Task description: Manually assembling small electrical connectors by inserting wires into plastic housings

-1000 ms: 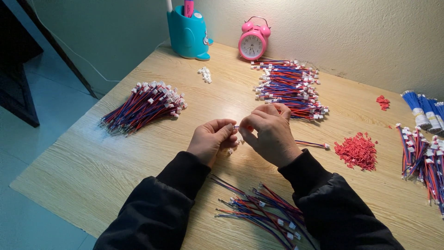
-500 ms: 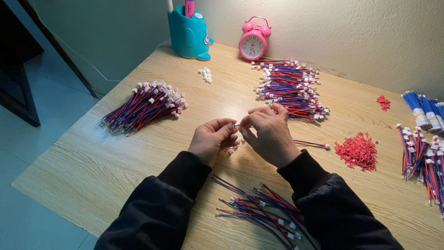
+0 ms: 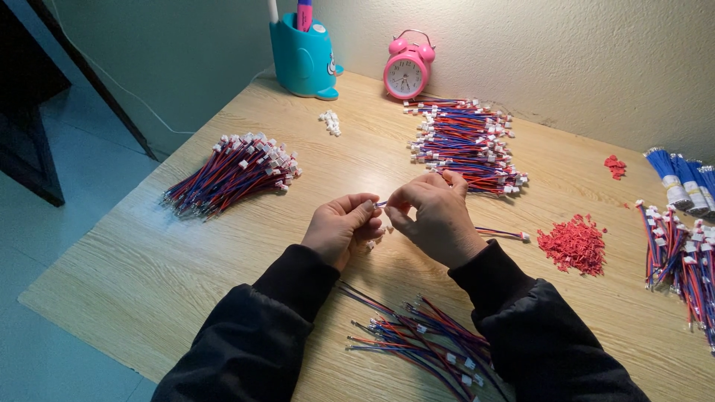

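step: joining wire (image 3: 380, 204) ends | left hand (image 3: 344, 227), right hand (image 3: 432, 214) both pinching wire | next: likely fine fingertip alignment

Light is dim and cool overall; the wooden tabletop (image 3: 149, 275) reads warm only where it catches light. Source seems above and ahead of me, near the wall (image 3: 566, 59): the pink alarm clock (image 3: 407, 72) and teal pen holder (image 3: 303, 56) are well lit, with soft shadows at their bases. My black sleeves (image 3: 268, 327) are near featureless. Left floor dark. Focus sharp at centre; straight lines bow slightly toward the edges. No glare.
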